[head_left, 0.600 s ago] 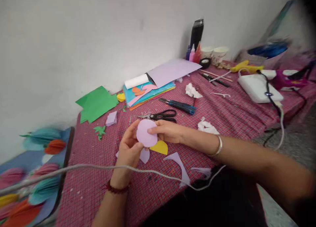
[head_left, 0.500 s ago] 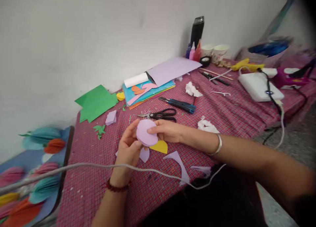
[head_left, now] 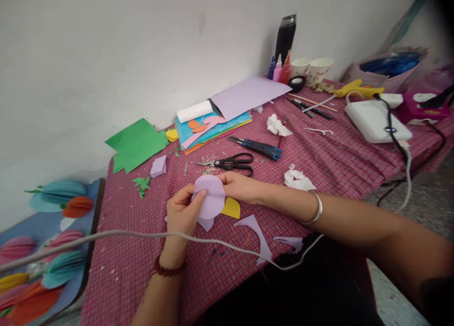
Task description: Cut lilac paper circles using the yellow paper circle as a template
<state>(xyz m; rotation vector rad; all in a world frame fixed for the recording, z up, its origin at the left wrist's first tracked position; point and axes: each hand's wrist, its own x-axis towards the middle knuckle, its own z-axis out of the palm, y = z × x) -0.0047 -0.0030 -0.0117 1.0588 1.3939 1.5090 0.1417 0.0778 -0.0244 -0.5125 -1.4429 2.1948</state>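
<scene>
Between my hands is a round piece of lilac paper (head_left: 212, 204) with a faint crease across it. My left hand (head_left: 182, 210) grips its left side, the thumb lying on the front face. At the upper right edge my right hand (head_left: 239, 186) is closed on the same paper, its fingertips partly hidden behind it. Yellow paper (head_left: 231, 208) and lilac scraps lie on the table beneath. Just beyond the hands lie black-handled scissors (head_left: 234, 163), with a blue and black utility knife (head_left: 257, 147) behind them.
A white cable (head_left: 142, 235) crosses in front of my left wrist. Green paper (head_left: 136, 144), a lilac sheet (head_left: 250, 95) and crumpled tissue (head_left: 277, 125) lie farther back. A white box with cables (head_left: 378, 120) and a yellow glue gun (head_left: 358, 90) are at the right. Paper ornaments (head_left: 65, 269) fill the left.
My left thumb has moved from the paper's lower edge onto its front. My right thumb has left the front and sits at the upper edge. The disc has turned to face me more.
</scene>
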